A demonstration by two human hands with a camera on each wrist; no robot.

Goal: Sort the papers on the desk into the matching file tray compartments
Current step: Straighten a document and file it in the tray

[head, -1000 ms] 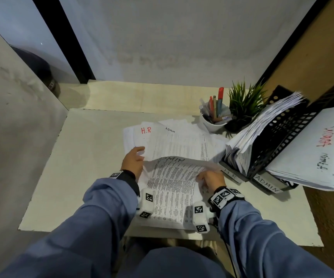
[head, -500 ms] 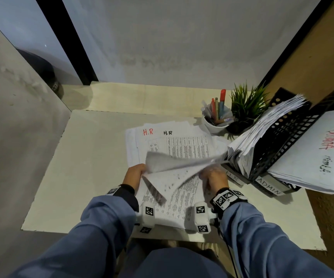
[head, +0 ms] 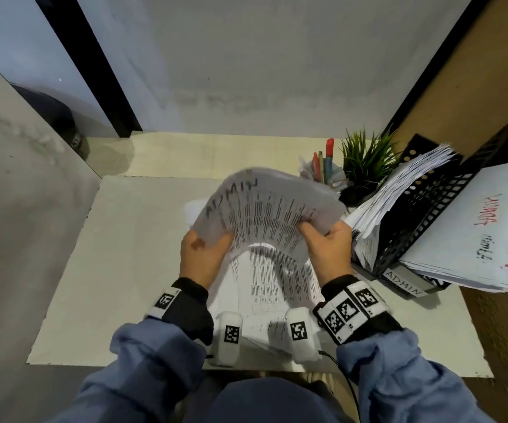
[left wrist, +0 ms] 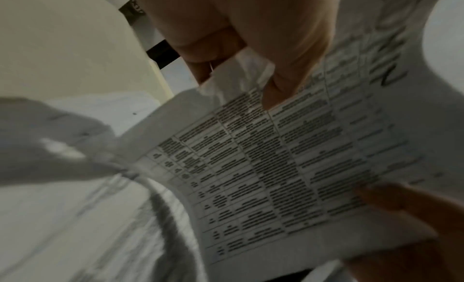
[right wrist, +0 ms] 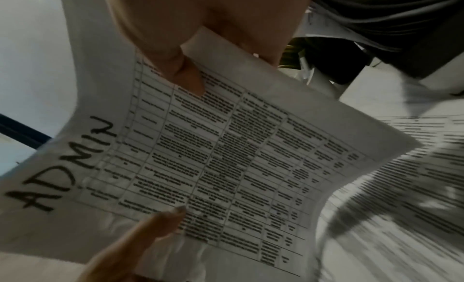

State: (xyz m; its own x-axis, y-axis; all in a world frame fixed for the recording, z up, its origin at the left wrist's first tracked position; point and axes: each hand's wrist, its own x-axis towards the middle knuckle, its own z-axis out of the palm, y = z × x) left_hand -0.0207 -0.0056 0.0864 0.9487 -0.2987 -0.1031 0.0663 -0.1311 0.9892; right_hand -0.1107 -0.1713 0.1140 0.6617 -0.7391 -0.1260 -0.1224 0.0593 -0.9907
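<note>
A printed sheet marked ADMIN (head: 265, 209) hangs arched above the desk, held at its near edge by both hands. My left hand (head: 213, 242) pinches the left corner and my right hand (head: 314, 233) pinches the right side. In the right wrist view the ADMIN sheet (right wrist: 226, 157) shows its table of text under my thumb (right wrist: 180, 71). In the left wrist view the fingers (left wrist: 238, 38) nip the sheet (left wrist: 276, 167). Below lies the paper pile (head: 277, 282). At right stands the black file tray (head: 423, 215), its front label ADMIN (head: 404, 283), with stacks in both compartments.
A white cup of pens (head: 323, 175) and a small green plant (head: 365, 166) stand behind the pile, close to the tray. The desk top (head: 124, 254) stretches to the left. A grey wall closes the left side and a brown wall the right.
The top ADMIN sheet has come off the pile and risen, now arched in the air between both hands. Both hands moved up and away from the desk's near edge.
</note>
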